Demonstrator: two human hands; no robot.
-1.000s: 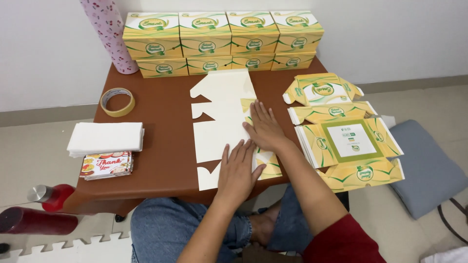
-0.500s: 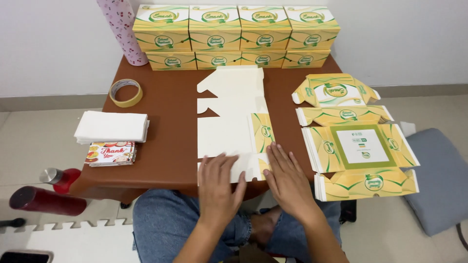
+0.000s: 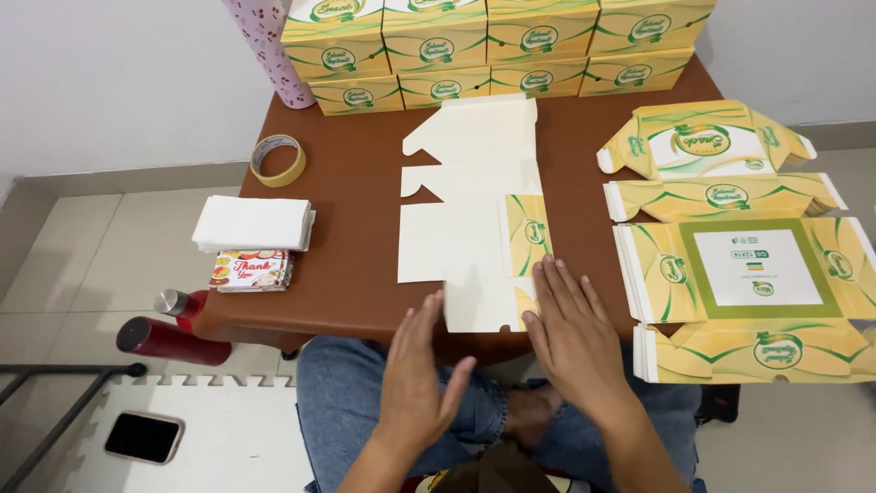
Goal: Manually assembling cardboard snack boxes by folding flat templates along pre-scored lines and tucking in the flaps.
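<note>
A flat unfolded cardboard box blank, white side up with a yellow flap folded over on its right, lies on the brown table. My left hand hovers open at the table's near edge, just left of the blank's bottom flap, holding nothing. My right hand is open, its fingertips at the blank's lower right corner near the yellow flap.
A stack of flat yellow box blanks lies at the right. Assembled yellow boxes line the back. A tape roll, white napkins, small cards and a patterned tube sit left. A red bottle and phone lie on the floor.
Both hands slid back from pressing on the blank toward the table's near edge, and the left hand has lifted off it. A yellow flap now lies folded over.
</note>
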